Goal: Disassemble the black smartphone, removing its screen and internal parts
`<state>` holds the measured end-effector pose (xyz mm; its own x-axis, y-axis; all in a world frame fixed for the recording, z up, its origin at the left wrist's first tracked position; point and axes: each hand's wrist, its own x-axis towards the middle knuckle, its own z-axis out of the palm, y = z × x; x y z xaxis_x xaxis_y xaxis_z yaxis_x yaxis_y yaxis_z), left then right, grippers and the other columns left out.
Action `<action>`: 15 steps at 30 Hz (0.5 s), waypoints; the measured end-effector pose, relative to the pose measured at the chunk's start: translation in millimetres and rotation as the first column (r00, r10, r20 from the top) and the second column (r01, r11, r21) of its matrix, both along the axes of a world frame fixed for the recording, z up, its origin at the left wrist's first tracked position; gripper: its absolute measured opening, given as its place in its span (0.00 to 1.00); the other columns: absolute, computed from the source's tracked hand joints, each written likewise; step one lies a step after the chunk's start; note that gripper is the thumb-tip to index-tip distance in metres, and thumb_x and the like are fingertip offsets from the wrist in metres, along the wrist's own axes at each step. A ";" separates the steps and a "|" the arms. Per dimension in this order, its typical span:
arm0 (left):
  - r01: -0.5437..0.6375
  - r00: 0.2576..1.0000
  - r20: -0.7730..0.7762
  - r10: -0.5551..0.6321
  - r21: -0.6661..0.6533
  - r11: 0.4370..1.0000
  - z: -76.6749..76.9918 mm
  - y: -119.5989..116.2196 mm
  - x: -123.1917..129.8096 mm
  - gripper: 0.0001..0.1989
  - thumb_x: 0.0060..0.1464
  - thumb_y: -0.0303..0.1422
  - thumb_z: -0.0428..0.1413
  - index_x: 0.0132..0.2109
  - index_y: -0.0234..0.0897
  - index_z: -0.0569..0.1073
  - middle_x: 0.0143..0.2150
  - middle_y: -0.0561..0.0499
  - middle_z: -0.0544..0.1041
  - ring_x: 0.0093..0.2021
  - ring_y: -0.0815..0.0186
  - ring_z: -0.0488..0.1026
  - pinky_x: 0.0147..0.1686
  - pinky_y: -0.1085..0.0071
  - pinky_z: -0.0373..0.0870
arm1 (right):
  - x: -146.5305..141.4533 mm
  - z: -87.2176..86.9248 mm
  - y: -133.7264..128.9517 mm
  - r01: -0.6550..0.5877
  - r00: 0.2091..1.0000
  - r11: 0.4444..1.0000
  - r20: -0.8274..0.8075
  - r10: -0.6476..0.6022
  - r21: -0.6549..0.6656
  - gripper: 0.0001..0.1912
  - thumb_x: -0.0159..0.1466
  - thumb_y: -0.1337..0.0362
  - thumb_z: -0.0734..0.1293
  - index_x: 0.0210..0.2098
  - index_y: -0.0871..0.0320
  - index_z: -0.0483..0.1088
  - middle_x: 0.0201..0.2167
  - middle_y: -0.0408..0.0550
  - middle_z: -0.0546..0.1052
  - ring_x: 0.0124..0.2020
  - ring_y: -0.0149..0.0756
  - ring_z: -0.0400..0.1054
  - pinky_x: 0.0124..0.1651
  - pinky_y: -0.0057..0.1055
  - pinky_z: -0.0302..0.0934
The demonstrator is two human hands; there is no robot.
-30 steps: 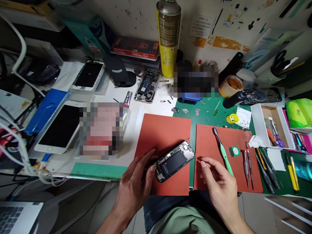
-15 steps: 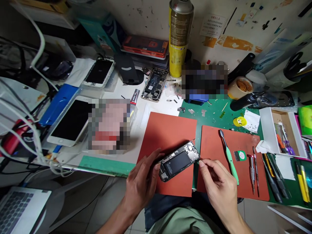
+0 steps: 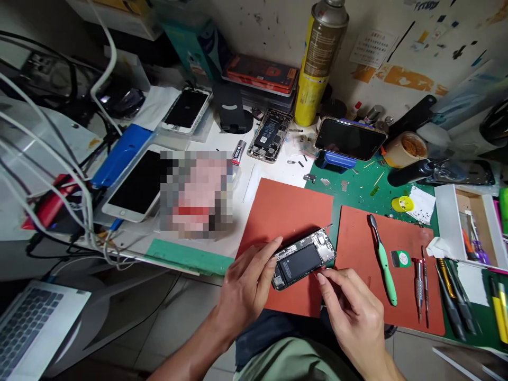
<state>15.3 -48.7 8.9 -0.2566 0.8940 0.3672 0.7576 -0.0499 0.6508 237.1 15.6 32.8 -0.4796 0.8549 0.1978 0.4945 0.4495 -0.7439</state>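
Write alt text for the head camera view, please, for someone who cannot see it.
A person's left hand holds one end of an opened phone over a red mat; the right hand is close to its lower edge. A green toothbrush and slim tools lie on a second mat to the right.

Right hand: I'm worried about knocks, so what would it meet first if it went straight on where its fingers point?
The right hand would probably meet the opened phone first, at its near edge; depth is unclear, so they may touch.

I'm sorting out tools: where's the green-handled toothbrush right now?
In the head view, the toothbrush lies on the right reddish mat, between the right hand and the small green card.
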 end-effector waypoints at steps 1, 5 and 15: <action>0.000 1.000 0.006 0.000 0.001 1.000 0.1 0.3 -0.1 0.20 0.74 0.25 0.51 0.67 0.40 0.73 0.54 0.46 0.86 0.53 0.64 0.84 0.56 0.71 0.80 | -1.8 0.8 2.4 -0.048 0.999 0.999 0.002 0.048 0.004 0.11 0.74 0.73 0.68 0.53 0.57 0.78 0.37 0.46 0.76 0.32 0.30 0.73 0.35 0.27 0.70; 0.001 0.999 0.046 -0.002 0.002 1.000 -1.3 0.8 -0.3 0.22 0.74 0.25 0.51 0.69 0.43 0.72 0.55 0.47 0.86 0.53 0.62 0.85 0.55 0.68 0.81 | -9.1 5.6 21.0 -0.214 0.976 0.976 0.042 0.216 -0.039 0.14 0.74 0.73 0.66 0.55 0.56 0.78 0.39 0.48 0.77 0.35 0.33 0.76 0.37 0.29 0.73; 0.044 0.993 0.107 -0.046 0.025 0.999 -2.1 -1.3 -2.9 0.24 0.73 0.24 0.50 0.72 0.39 0.69 0.60 0.45 0.84 0.58 0.63 0.82 0.62 0.67 0.77 | -23.6 13.3 41.4 -0.230 0.961 0.971 0.147 0.236 -0.062 0.11 0.76 0.69 0.66 0.53 0.56 0.80 0.36 0.46 0.76 0.30 0.31 0.73 0.33 0.29 0.71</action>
